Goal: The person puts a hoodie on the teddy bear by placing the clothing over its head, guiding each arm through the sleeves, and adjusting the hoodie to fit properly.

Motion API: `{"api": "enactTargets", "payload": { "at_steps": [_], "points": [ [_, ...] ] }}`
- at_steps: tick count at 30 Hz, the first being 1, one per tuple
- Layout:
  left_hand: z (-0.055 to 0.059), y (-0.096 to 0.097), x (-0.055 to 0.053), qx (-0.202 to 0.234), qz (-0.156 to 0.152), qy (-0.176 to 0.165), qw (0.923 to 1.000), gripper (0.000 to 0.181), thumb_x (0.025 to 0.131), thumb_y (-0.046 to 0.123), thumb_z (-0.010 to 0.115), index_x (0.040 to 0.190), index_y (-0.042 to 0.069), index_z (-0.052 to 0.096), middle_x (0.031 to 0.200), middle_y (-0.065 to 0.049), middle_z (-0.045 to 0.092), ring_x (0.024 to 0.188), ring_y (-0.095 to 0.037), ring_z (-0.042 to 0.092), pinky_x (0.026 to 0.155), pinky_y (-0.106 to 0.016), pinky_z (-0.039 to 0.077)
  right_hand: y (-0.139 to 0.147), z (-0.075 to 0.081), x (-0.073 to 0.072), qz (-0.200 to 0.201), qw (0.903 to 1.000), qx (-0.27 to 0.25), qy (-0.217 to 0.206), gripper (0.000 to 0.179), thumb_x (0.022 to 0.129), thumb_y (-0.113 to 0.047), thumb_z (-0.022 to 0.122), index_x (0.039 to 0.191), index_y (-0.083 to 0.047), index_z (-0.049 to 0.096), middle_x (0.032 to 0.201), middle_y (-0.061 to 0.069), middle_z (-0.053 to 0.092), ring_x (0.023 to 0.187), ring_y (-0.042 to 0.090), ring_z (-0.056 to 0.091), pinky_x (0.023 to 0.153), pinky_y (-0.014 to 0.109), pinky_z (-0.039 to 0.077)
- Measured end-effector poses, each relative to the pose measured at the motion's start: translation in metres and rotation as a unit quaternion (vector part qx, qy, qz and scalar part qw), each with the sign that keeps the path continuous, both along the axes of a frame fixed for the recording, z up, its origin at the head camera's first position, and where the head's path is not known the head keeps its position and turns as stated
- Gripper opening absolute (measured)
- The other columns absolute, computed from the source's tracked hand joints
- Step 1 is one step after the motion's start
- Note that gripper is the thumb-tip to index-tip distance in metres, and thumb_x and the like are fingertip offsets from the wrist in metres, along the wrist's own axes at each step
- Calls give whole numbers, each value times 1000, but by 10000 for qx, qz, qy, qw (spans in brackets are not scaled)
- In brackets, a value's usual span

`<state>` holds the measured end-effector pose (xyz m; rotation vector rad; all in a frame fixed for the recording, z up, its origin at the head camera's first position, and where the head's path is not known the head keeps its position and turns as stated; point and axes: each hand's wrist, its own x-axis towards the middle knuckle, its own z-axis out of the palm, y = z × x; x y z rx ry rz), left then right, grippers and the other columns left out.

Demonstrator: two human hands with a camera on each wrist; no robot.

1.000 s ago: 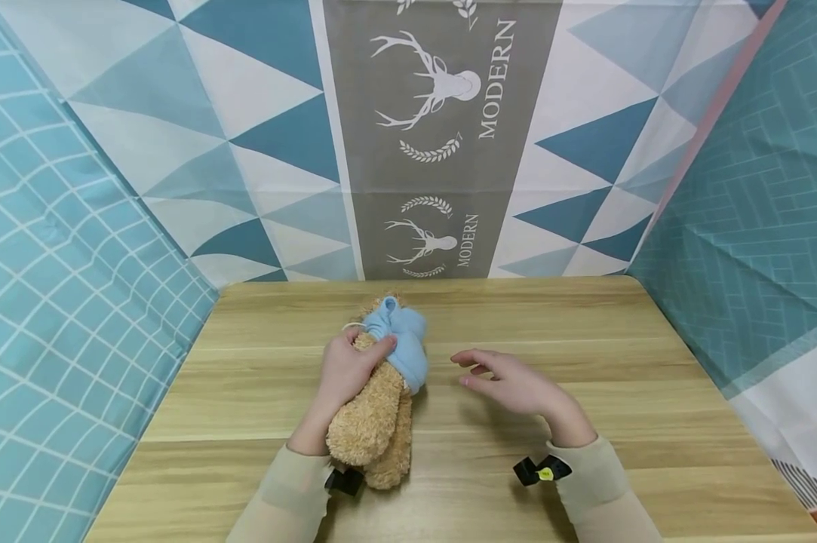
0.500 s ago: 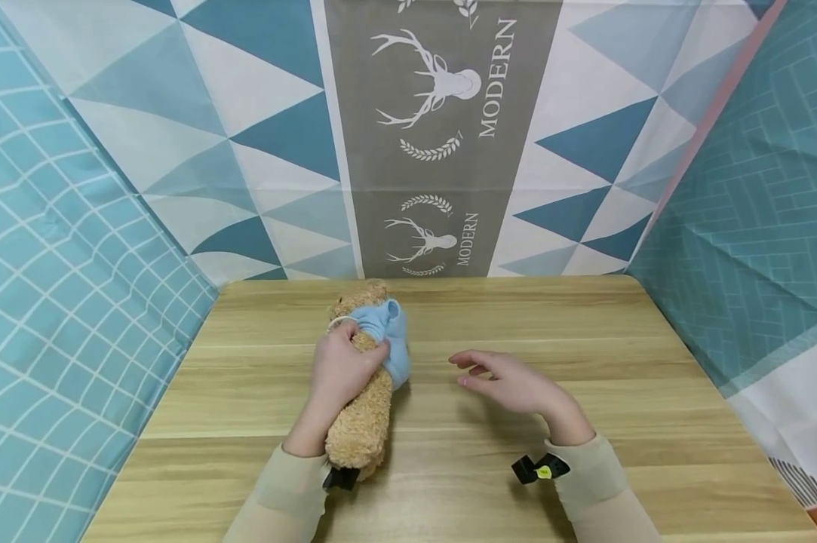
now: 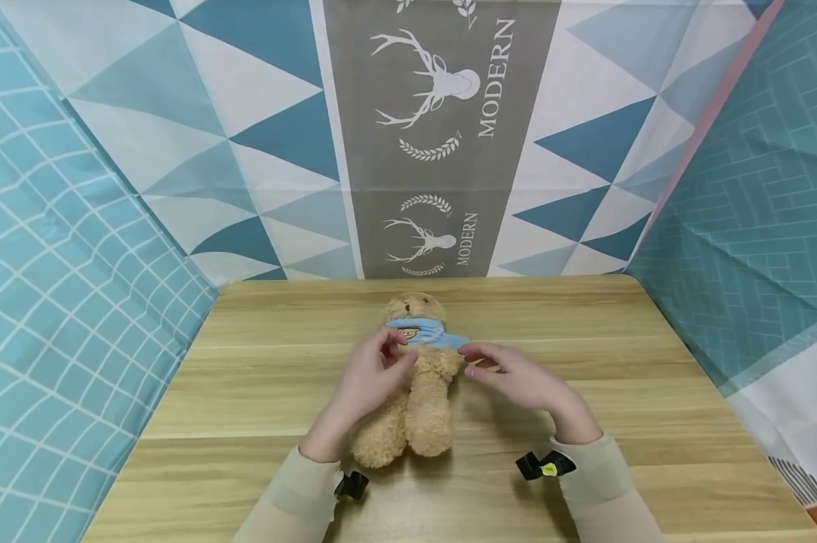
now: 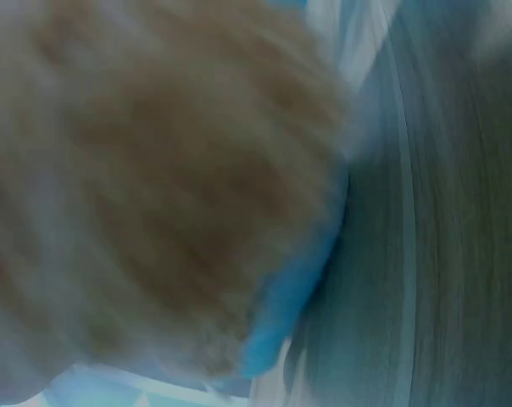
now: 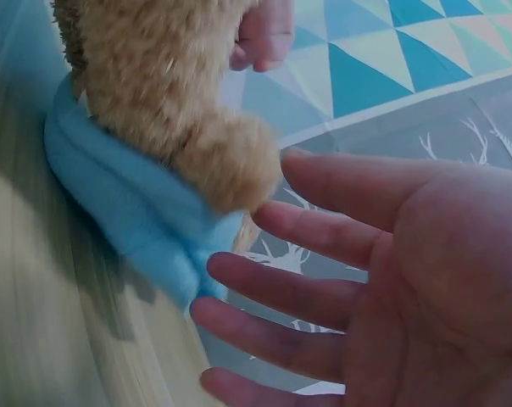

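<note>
A tan plush teddy bear [image 3: 429,415] in a blue shirt [image 3: 442,337] lies face up at mid-table in the head view, legs toward me. My left hand [image 3: 370,377] is over the bear's left side, thumb and fingers apart with a gap between them. My right hand [image 3: 517,377] is at the bear's right side, its fingertips by the shirt and paw. The right wrist view shows that hand's fingers spread beside the bear [image 5: 167,76]; whether they touch it is unclear. In the left wrist view the fur [image 4: 180,170] is blurred and hides the left hand.
The wooden table [image 3: 585,324] ends at a back wall cloth [image 3: 259,136] printed with triangles and deer. A light blue gridded cloth [image 3: 62,249] hangs on the left and a teal cloth [image 3: 754,226] on the right. Black wrist mounts [image 3: 351,485] stick out near both sleeves.
The bear has turned from its side, gripped by my left hand, to lying face up. My left hand has shifted right and its fingers have loosened. The right hand has barely moved.
</note>
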<state>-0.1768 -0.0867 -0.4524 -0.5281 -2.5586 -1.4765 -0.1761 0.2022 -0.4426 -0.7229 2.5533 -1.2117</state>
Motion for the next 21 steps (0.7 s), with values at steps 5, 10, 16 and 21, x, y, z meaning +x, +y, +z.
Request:
{"api": "enactTargets", "payload": {
  "at_steps": [5,10,16,21],
  "points": [
    [-4,-4,-5,-315,264,306,9987,20,92,10,83,107,7,70,106,-5,68,103,-25,63,92,-44,55,-5,-2,-2,-431,9985,-227,249,36,110,-25,63,142,-8,66,125,3,74,114,25,68,100,50,54],
    [-13,-4,-10,-807,223,477,9954,30,89,16,89,113,5,73,117,-8,70,116,-32,63,104,-49,51,-20,-11,-5,-568,9974,-275,336,39,107,-25,69,142,-9,66,139,10,67,116,29,69,99,51,56],
    [-18,-1,-12,-1141,-32,542,9920,42,90,20,88,126,4,73,133,-9,67,134,-35,56,118,-54,39,-24,-18,-6,-644,9969,-327,299,42,106,-25,69,143,-5,65,141,15,63,118,33,66,101,54,55],
    [-18,0,-13,-1407,-240,548,9882,53,91,21,88,136,4,68,144,-11,62,141,-36,51,120,-58,33,-26,-21,-6,-638,9970,-264,345,43,105,-23,70,143,-3,62,139,17,62,123,36,63,104,56,53]
  ]
}}
